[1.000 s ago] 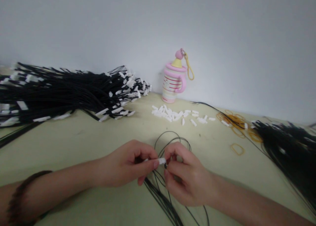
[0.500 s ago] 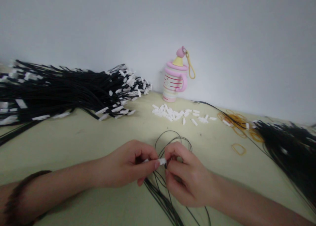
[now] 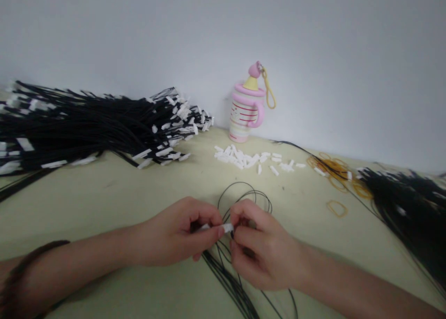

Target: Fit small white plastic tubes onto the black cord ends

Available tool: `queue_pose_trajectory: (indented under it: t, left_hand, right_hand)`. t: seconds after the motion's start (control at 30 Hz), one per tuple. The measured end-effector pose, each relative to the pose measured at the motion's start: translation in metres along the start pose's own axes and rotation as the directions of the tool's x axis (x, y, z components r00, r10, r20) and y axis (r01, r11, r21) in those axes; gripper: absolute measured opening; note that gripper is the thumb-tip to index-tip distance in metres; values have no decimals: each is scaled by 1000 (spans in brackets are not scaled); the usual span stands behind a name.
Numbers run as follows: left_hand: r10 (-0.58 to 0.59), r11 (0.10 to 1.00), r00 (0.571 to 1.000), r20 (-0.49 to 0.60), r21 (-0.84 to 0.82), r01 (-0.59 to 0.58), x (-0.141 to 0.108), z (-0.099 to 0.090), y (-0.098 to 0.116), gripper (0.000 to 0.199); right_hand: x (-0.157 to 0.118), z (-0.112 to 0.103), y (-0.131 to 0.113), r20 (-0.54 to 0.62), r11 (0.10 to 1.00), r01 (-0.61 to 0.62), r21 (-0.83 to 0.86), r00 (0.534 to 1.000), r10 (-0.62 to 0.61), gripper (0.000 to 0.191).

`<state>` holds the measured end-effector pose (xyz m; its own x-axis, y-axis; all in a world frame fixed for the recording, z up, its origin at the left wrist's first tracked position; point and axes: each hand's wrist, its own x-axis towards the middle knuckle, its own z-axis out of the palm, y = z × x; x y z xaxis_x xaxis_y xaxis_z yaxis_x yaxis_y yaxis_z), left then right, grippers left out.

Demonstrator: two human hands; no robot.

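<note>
My left hand (image 3: 188, 231) pinches a small white plastic connector (image 3: 227, 228) between thumb and forefinger. Its right end points at the fingertips of my right hand (image 3: 261, 244), which are closed at that end on a thin black wire; the wire's tip is hidden by the fingers. Thin black wires (image 3: 240, 291) run from beneath both hands down to the bottom edge, and a few of them curl in loops (image 3: 244, 189) on the table just behind my hands.
Loose white connectors (image 3: 240, 157) lie beyond my hands, in front of a pink-and-white toy cup (image 3: 245, 110). A thick heap of black wires with white ends (image 3: 104, 124) fills the back left. Yellow rubber bands (image 3: 334, 170) and another black wire bundle (image 3: 404, 212) lie at the right.
My hands keep nearly the same pose around the connector, with the right fingers shifted very slightly left. The view has tilted a little.
</note>
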<state>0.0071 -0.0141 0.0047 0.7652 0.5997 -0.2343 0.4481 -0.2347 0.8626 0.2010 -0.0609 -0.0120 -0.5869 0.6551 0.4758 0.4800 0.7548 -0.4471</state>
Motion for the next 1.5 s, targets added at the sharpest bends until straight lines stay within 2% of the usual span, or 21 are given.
queue_pose_trajectory:
  t: [0.43, 0.63, 0.83, 1.2, 1.4, 1.5]
  left_hand:
    - [103, 989, 994, -34, 113, -99, -1, 1, -2, 31]
    - [53, 998, 999, -9, 42, -53, 0, -1, -1, 33]
    - [62, 998, 998, -27, 36, -61, 0, -1, 1, 34]
    - [98, 995, 995, 16, 26, -99, -1, 0, -1, 35]
    - [53, 997, 998, 26, -50, -51, 0, -1, 3, 35]
    - [45, 996, 999, 22, -78, -43, 1, -2, 3, 35]
  right_hand:
    - [0, 0, 1, 50, 999, -35, 16, 998, 34, 12]
    - [-1, 1, 1, -25, 999, -44, -33, 999, 43, 12]
    - [-1, 2, 0, -69, 997, -40, -61, 997, 36, 11]
    - [0, -4, 1, 24, 999, 29, -26, 999, -28, 14]
    - [0, 1, 0, -84, 1000, 2, -5, 996, -3, 12]
    - [-1, 2, 0, -85, 1000, 0, 0, 996, 0, 12]
